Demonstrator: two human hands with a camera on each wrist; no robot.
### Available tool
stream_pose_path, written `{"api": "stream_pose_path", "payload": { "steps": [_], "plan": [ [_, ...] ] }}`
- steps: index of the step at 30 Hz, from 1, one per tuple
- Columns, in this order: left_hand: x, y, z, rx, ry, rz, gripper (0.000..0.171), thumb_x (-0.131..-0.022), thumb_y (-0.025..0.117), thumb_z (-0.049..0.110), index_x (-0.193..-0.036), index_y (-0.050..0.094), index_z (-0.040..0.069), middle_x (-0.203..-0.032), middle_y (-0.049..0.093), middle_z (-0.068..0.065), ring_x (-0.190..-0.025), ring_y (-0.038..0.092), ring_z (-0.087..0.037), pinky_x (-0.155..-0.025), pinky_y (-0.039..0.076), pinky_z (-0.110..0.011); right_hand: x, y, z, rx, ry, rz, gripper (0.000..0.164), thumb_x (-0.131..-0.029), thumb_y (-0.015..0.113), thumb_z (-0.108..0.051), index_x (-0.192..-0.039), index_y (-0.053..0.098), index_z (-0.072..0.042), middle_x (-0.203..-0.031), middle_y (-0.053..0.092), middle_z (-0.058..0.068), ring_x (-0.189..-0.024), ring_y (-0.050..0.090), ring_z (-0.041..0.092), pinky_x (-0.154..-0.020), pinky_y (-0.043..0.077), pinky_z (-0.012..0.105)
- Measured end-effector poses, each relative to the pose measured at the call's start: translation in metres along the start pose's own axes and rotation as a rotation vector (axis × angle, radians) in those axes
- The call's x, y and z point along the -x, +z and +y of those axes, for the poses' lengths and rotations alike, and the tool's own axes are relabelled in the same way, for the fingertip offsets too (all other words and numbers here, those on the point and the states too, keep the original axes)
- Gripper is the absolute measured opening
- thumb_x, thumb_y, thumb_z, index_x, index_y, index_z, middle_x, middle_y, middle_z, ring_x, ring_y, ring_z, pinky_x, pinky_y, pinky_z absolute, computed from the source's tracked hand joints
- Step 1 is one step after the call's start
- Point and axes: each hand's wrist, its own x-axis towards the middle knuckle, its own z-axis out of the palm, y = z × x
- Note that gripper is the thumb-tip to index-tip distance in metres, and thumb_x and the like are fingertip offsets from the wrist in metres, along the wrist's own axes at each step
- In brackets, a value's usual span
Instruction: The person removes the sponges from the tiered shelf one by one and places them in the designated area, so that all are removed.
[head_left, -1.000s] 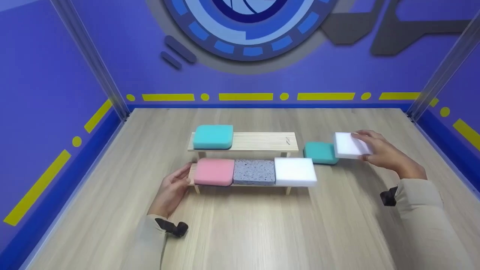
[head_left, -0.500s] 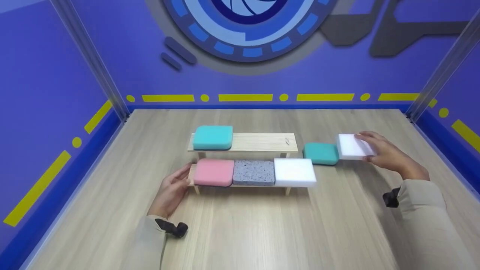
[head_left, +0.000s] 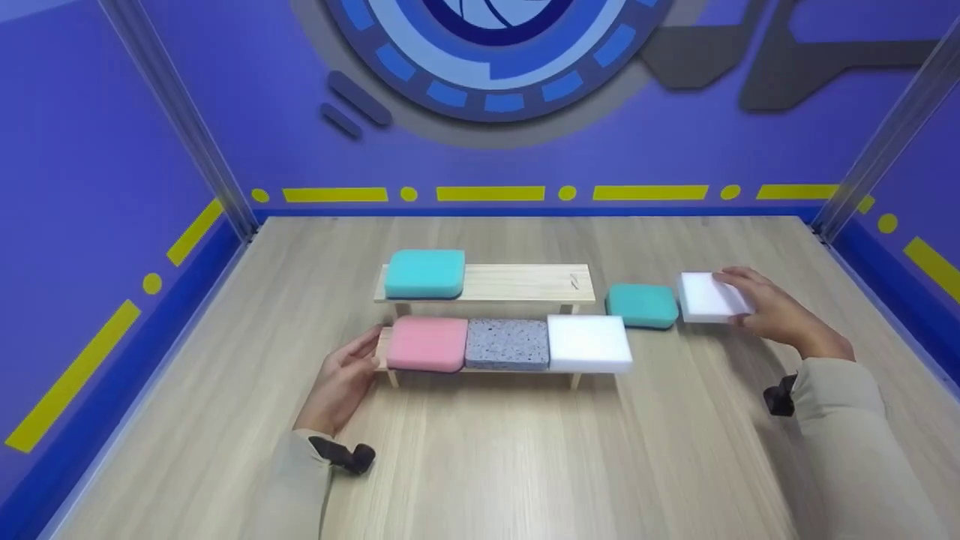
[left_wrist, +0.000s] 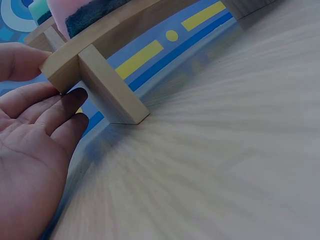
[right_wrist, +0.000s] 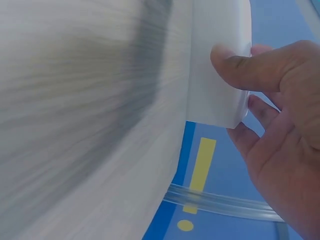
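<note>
Nearest, the left hand (head_left: 341,382) pinches the left end of the front shelf (left_wrist: 105,37): the thumb meets the plank's end and the fingers reach underneath, parted by about the wood's thickness. On that shelf sit, left to right, a pink sponge (head_left: 427,343), a grey speckled sponge (head_left: 508,344) and a shelf-borne white block (head_left: 590,343), which seems to jut past the right end (it hides the plank there, so I cannot be sure).

A little farther, over on the right, the right hand (head_left: 778,310) grips another white block (head_left: 709,298), its fingers spread just to the block's width. That block is at or barely above the desk (head_left: 495,465); contact is hard to tell. Just left of it, a teal sponge (head_left: 642,306) lies flat on the desk. Beyond, the rear shelf (head_left: 517,283) bears a turquoise sponge (head_left: 424,273) at its left end, and the blue wall (head_left: 495,169) closes the back.

A tug or lift by the left hand could tip the front shelf and slide its row, the jutting block probably first. A leftward drift of the right hand could shove the teal sponge toward the shelves.

Counted: two shelves, two white blocks, four sponges (one pink, one grey, one teal, one turquoise), two hands.
</note>
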Motion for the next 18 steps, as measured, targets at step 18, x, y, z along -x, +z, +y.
{"api": "stream_pose_path", "payload": {
  "steps": [18],
  "plan": [
    [0.0, 0.001, 0.0, 0.024, -0.001, 0.008, 0.063, -0.086, 0.043, -0.014, -0.146, 0.024, -0.011, -0.155, 0.025, -0.025, -0.143, 0.025, -0.031, -0.101, 0.045, -0.02, -0.005, 0.013, 0.008, -0.018, 0.093, -0.087, 0.067, -0.082, 0.052, 0.012, -0.145, 0.029, 0.006, -0.151, 0.017, 0.034, -0.137, 0.015, 0.056, -0.108, 0.016, 0.071]
  ]
}}
